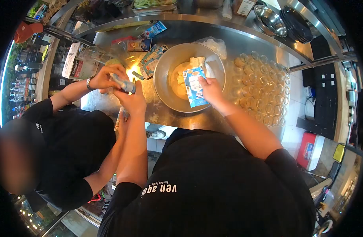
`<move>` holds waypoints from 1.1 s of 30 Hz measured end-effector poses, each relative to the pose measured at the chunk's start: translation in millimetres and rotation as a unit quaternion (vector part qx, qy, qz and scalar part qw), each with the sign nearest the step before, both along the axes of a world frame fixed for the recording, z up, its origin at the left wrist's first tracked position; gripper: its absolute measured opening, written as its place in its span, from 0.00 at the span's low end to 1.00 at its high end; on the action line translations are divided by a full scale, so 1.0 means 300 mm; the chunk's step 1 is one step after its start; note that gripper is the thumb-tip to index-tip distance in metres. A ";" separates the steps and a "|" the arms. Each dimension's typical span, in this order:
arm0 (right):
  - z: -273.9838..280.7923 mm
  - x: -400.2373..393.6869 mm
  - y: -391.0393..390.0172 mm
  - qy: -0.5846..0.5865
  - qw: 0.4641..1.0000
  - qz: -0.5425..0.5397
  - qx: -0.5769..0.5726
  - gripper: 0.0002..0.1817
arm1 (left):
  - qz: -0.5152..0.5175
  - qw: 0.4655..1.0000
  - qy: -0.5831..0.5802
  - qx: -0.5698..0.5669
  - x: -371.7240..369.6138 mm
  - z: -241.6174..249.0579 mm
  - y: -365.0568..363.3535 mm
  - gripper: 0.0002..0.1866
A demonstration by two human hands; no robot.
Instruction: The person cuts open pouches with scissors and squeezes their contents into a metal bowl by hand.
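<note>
My right hand [211, 91] grips a blue-and-white packet [195, 87] tilted over a large metal bowl [161, 85]. A pale, crumbly block [197, 62] shows at the packet's far end. Inside the bowl lies a pale yellow mass [177, 81] with lumps. Left of the bowl, my left hand [132, 98] is closed, its fingers up against a co-worker's hand [108, 77] and a small bluish package [126, 85] there. What my left fingers hold is partly hidden. The co-worker's other hand, lower down, has another packet [119, 118].
Several blue packets [151, 59] lie on the steel table left of the bowl. Rows of glass jars [264, 89] cover its right side. A clear plastic bag [214, 46] sits behind the bowl. Overhead runs a metal shelf [213, 19]. The co-worker stands close at my left.
</note>
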State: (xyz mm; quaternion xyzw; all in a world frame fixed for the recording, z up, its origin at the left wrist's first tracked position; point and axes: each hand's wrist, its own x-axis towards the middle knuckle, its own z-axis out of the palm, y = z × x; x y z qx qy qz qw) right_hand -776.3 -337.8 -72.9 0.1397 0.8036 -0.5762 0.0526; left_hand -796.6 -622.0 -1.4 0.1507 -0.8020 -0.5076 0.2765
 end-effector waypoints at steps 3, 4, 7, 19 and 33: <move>0.030 0.012 0.027 -0.003 1.000 -0.007 0.004 0.26 | -0.058 0.993 0.076 0.068 0.026 -0.063 -0.009 0.29; 0.043 0.016 0.033 -0.005 1.000 -0.012 0.004 0.26 | -0.136 0.985 0.015 0.106 0.085 -0.064 -0.031 0.27; 0.055 0.017 0.047 0.036 0.998 -0.009 -0.043 0.26 | -0.268 0.936 -0.093 0.209 0.207 0.014 0.015 0.23; 0.086 0.061 -0.006 0.096 0.977 -0.007 -0.192 0.19 | -0.378 0.868 -0.294 0.131 0.039 -0.045 0.227 0.12; 0.092 -0.050 -0.066 0.032 0.998 -0.051 0.012 0.22 | -0.289 0.932 -0.191 -0.101 0.016 -0.087 0.390 0.17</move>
